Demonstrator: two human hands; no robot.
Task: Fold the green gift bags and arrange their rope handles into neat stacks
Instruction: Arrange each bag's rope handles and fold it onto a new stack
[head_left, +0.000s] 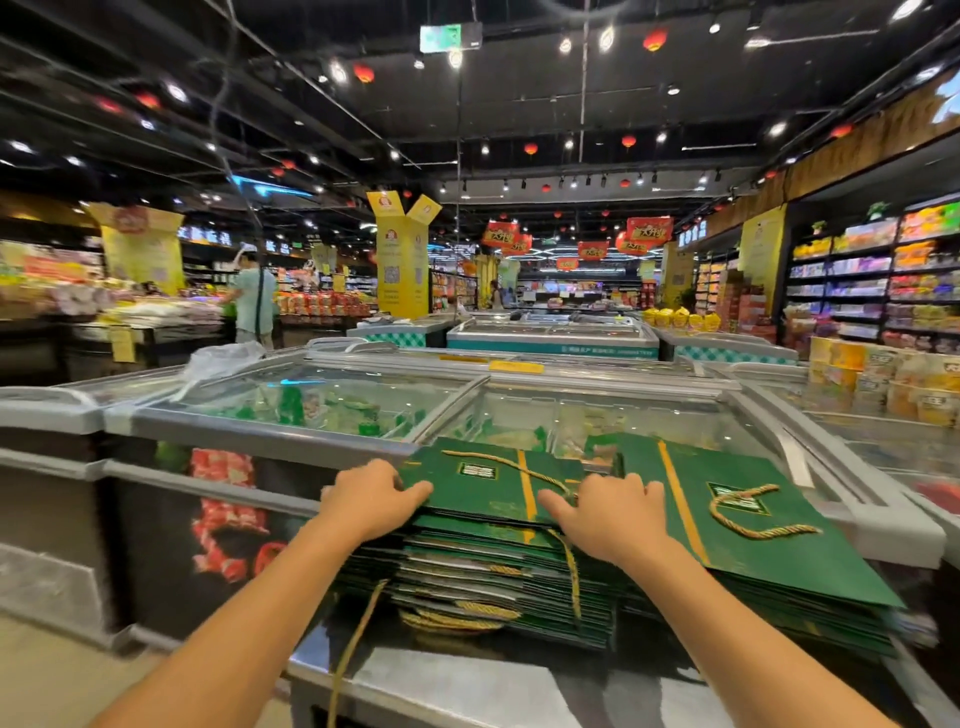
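Two stacks of flattened green gift bags lie on a steel surface in front of a freezer. The left stack (483, 571) has a top bag (478, 488) with a gold stripe and a gold rope handle (498, 460) across it. My left hand (371, 499) grips the left edge of that top bag, thumb on top. My right hand (613, 512) presses down on its right part, fingers spread. The right stack (769, 545) carries a looped gold rope handle (753, 514) on top. More rope handles (457, 613) hang out of the left stack's front.
A glass-topped chest freezer (332, 410) runs behind the stacks, with more freezers beyond. The steel surface (467, 686) extends toward me. Stacked yellow cartons (883, 384) stand at the right. A person in a pale green shirt (252, 301) stands far left among shelves.
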